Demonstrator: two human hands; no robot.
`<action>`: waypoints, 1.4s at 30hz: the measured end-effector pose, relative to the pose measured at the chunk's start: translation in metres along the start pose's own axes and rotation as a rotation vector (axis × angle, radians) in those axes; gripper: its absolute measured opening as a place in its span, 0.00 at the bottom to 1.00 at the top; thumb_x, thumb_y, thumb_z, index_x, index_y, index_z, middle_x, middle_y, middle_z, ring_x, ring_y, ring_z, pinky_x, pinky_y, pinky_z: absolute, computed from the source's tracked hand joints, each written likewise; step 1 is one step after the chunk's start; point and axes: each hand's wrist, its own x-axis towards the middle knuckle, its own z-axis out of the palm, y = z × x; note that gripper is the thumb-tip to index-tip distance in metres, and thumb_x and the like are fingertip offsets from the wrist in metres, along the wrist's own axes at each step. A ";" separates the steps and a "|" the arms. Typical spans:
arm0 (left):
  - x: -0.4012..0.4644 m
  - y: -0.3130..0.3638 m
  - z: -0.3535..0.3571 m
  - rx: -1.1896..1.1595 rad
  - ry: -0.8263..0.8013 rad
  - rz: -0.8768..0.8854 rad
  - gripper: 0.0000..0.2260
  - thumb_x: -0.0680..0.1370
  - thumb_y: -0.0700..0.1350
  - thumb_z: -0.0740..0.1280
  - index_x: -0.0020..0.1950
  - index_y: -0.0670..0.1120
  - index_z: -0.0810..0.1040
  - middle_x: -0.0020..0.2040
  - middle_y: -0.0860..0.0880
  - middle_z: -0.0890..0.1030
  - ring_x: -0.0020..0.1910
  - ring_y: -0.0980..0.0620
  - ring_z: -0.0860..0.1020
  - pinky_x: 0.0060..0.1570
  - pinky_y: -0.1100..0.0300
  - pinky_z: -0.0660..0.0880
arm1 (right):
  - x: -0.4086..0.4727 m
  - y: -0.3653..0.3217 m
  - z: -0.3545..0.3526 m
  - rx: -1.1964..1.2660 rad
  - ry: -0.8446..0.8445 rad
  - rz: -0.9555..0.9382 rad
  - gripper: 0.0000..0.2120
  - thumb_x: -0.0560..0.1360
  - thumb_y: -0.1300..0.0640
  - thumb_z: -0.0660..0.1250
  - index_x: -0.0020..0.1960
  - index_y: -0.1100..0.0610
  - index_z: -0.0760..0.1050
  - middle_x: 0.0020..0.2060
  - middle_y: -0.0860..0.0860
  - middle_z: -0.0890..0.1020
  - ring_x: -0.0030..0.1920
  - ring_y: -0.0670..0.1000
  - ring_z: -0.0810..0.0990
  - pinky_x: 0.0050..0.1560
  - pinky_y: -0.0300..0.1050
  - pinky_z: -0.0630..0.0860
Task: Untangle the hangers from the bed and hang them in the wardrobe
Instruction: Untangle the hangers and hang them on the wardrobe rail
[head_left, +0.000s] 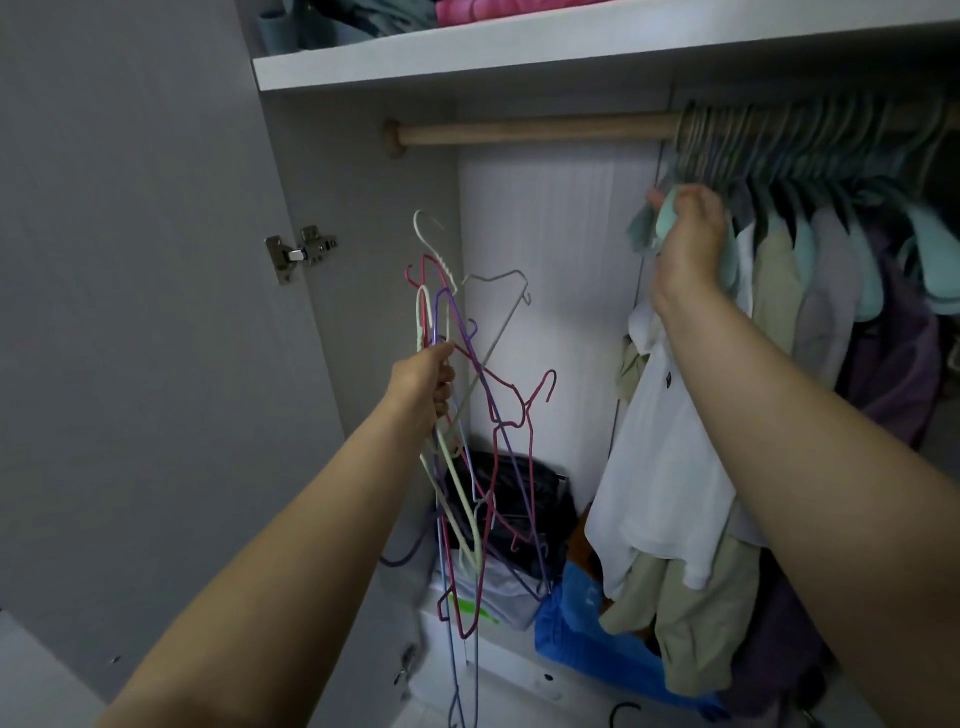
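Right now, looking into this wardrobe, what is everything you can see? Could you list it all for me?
tangled hangers: a bunch, count unclear; pink, purple, white, grey, cream; held up at the left.
rail: one, wooden, under the shelf, left part bare.
hung clothes: many, white, beige, lilac, teal; crowded on the rail's right end.
shelf: one, white, above the rail.
folded clothes: several, pink and teal-grey, on the shelf.
blue bag: one, wardrobe floor.
dark bundle: one, black, floor behind the hangers.
door hinge: one, metal, left side.
left hand: grips the tangled hangers.
right hand: grips a teal hanger shoulder among the hung clothes.
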 end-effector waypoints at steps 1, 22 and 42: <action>0.000 0.001 -0.001 -0.004 -0.012 0.007 0.08 0.79 0.46 0.64 0.41 0.48 0.71 0.21 0.54 0.64 0.20 0.56 0.58 0.22 0.64 0.56 | -0.004 0.006 -0.004 -0.080 -0.024 0.011 0.10 0.79 0.66 0.53 0.45 0.55 0.69 0.44 0.49 0.79 0.46 0.45 0.79 0.51 0.38 0.71; -0.032 -0.012 -0.042 -0.058 -0.330 0.007 0.13 0.82 0.54 0.59 0.38 0.52 0.66 0.26 0.54 0.61 0.20 0.58 0.55 0.18 0.66 0.55 | -0.156 0.115 -0.026 -1.110 -0.886 0.222 0.22 0.79 0.51 0.62 0.70 0.55 0.64 0.55 0.53 0.77 0.50 0.53 0.76 0.49 0.44 0.71; -0.045 -0.039 -0.048 -0.275 -0.277 -0.103 0.10 0.83 0.53 0.56 0.47 0.49 0.69 0.28 0.53 0.67 0.24 0.57 0.66 0.27 0.64 0.71 | -0.157 0.101 -0.046 -1.094 -0.821 -0.167 0.14 0.82 0.51 0.54 0.63 0.49 0.73 0.30 0.45 0.73 0.32 0.49 0.72 0.32 0.43 0.66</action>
